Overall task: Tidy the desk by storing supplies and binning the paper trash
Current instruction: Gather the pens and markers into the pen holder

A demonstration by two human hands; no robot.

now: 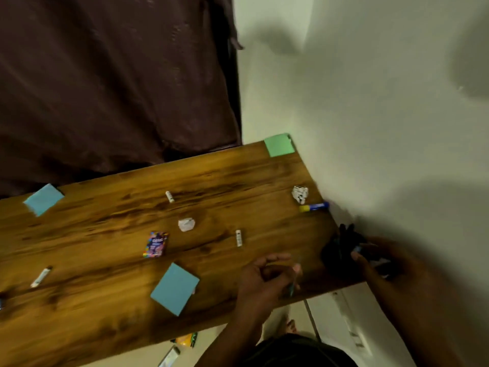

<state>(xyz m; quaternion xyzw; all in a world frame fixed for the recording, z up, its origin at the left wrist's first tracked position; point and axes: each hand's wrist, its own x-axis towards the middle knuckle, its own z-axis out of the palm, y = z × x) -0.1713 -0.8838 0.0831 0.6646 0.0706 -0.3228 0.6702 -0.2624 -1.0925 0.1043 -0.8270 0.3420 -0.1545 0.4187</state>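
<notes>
On the wooden desk (pixel 111 321) my left hand (pixel 264 280) holds a thin teal pen (pixel 291 288) near the front edge. My right hand (pixel 375 258) grips a small dark object with a blue edge (pixel 357 249) beside a black pen holder (pixel 337 250) at the desk's right end. Two crumpled paper balls lie on the desk, one in the middle (pixel 186 224) and one near the wall (pixel 300 194). A blue and yellow glue stick (pixel 314 207) lies by the wall.
Blue sticky pads lie at the left (pixel 43 199) and the front (pixel 174 288), a green pad (pixel 279 145) at the far corner. A colourful small box (pixel 156 244) and three white tubes (pixel 169 196) (pixel 239 237) (pixel 41 276) are scattered. Brown curtain behind, pale wall right, items on the floor (pixel 185 340).
</notes>
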